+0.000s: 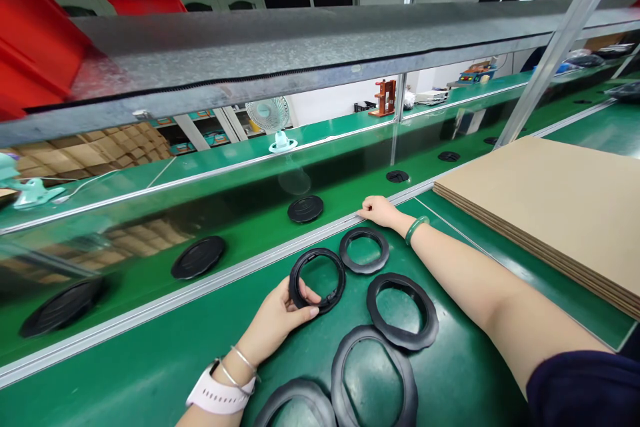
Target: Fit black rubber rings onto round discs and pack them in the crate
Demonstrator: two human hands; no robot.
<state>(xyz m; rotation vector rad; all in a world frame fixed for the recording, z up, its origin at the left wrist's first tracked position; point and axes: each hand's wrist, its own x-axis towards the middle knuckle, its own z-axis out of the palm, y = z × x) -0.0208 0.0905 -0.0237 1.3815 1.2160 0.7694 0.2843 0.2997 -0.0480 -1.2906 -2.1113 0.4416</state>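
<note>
My left hand (280, 317) grips a black plastic ring (318, 279) by its near-left rim, thumb and fingers pinched on it, on the green bench (150, 360). Beside it lie several more black rings: one (365, 249) farther back, one (403, 310) to the right, a larger one (374, 379) nearer me and one (295, 405) at the bottom edge. My right hand (379, 210) rests palm down with fingers stretched flat on the metal rail (200, 287) at the conveyor's edge. It holds nothing. A green bangle sits on that wrist.
Black round discs (305, 208) (199, 257) (63, 307) ride the green conveyor belt (150, 280) beyond the rail. A stack of cardboard sheets (555, 207) lies at right. A slanted metal post (560, 47) and an overhead shelf (300, 47) stand above. A small fan (273, 120) stands farther back.
</note>
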